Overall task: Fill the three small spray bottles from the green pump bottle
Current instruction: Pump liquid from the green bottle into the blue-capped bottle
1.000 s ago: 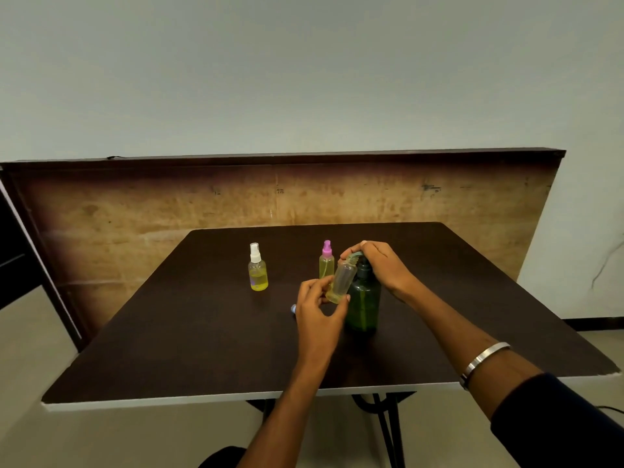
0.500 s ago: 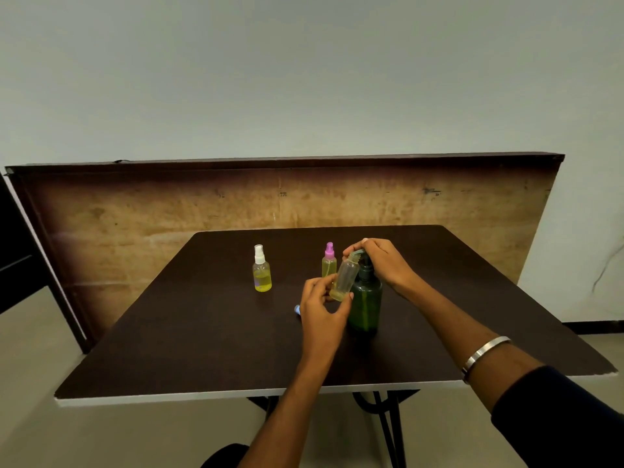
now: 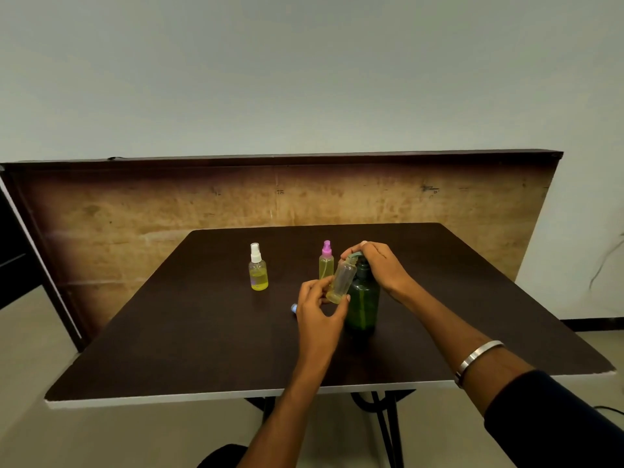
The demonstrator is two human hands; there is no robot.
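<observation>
The green pump bottle [image 3: 363, 304] stands upright near the middle of the dark table [image 3: 169, 332]. My right hand [image 3: 378, 265] lies over its pump head, gripping it. My left hand [image 3: 319, 315] holds an uncapped small clear bottle [image 3: 342, 280], tilted, with its open neck up under the pump spout; a little yellow liquid sits at its bottom. A white-capped spray bottle [image 3: 258, 273] with yellow liquid stands to the left. A pink-capped spray bottle [image 3: 326, 260] stands just behind the held one.
A small blue cap [image 3: 294, 308] lies on the table, partly hidden by my left hand. A wooden board [image 3: 135, 224] leans against the wall behind the table. The table's white front edge [image 3: 202, 398] is close to me.
Both hands stay at the pump bottle, holding the same grip. The view has shifted slightly; the bottles have not visibly moved.
</observation>
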